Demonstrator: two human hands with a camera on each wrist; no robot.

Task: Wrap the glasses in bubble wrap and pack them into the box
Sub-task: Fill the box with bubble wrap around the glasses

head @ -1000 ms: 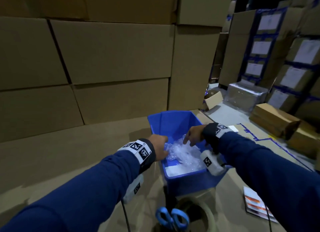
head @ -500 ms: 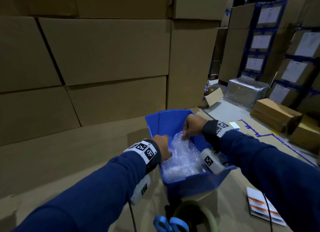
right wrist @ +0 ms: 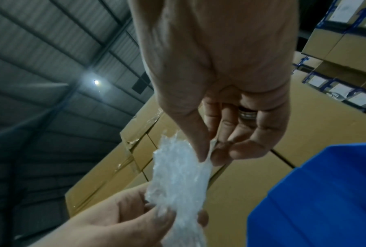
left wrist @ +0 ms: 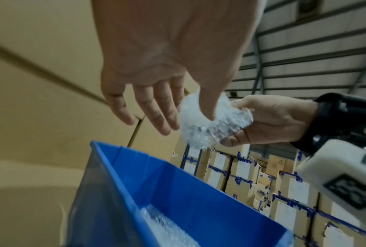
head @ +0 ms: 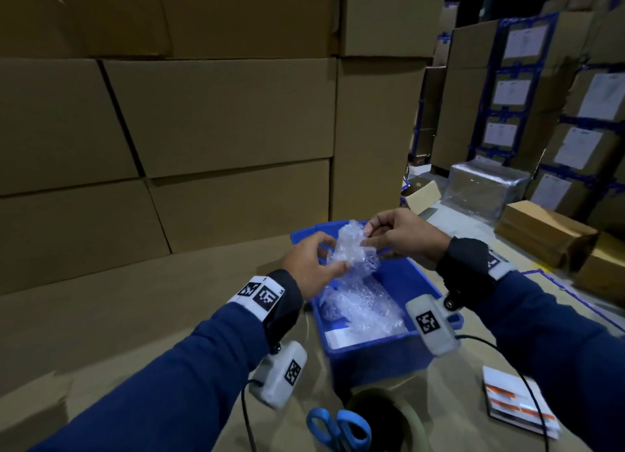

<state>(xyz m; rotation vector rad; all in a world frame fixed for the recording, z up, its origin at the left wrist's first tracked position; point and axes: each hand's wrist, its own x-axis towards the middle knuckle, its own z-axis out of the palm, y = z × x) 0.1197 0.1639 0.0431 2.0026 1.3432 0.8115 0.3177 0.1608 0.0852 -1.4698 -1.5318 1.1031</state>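
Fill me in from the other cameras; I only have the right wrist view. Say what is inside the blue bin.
Observer: The head view shows loose bubble wrap lying in the blue bin. No bare glass shows.
Operator: Report the left hand's grip.
Observer: In the left wrist view, the left hand has its thumb pressed on the held bubble wrap, and three fingers stretch clear of it.
Operator: Name any tool near the bin.
Observer: Blue-handled scissors lie on the near side of the bin in the head view.
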